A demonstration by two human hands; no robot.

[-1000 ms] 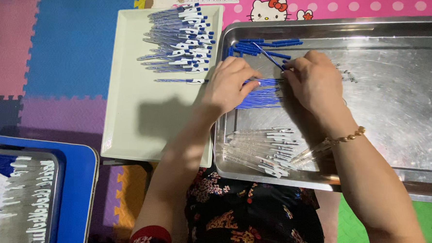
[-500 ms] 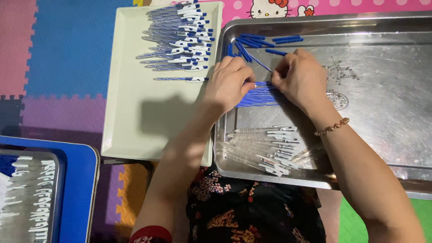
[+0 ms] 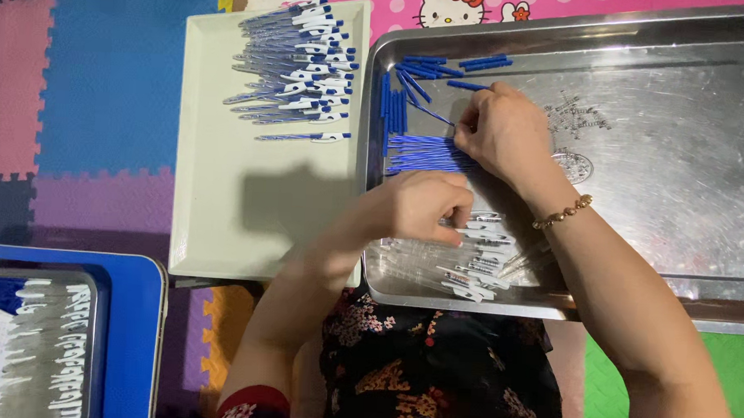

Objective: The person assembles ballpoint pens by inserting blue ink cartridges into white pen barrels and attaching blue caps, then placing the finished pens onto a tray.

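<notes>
- Head view: the left hand [image 3: 418, 207] curls over the clear pen barrels [image 3: 478, 260] at the steel tray [image 3: 680, 247]'s 7 o'clock; its grip cannot be told.
- The right hand [image 3: 501, 131] pinches a thin blue refill [image 3: 430, 113] above the blue refill bundle [image 3: 425, 153]; its fingertips are hidden.
- The blue tray [image 3: 136, 341] is cut off at 8 o'clock.

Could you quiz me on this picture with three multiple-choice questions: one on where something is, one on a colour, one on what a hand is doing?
1. Where do the finished blue-and-white pens lie?
A. on the pale green plastic tray
B. on the blue tray
C. on the floor mat

2. What colour are the thin refill tubes on the large steel tray?
A. red
B. blue
C. black

3. What is the left hand doing?
A. resting on the mat
B. lifted high
C. reaching to the clear pen barrels

Answers: A, the pile lies at that tray's far end; B, the bundle is blue; C, its fingers meet the barrel pile.
</notes>
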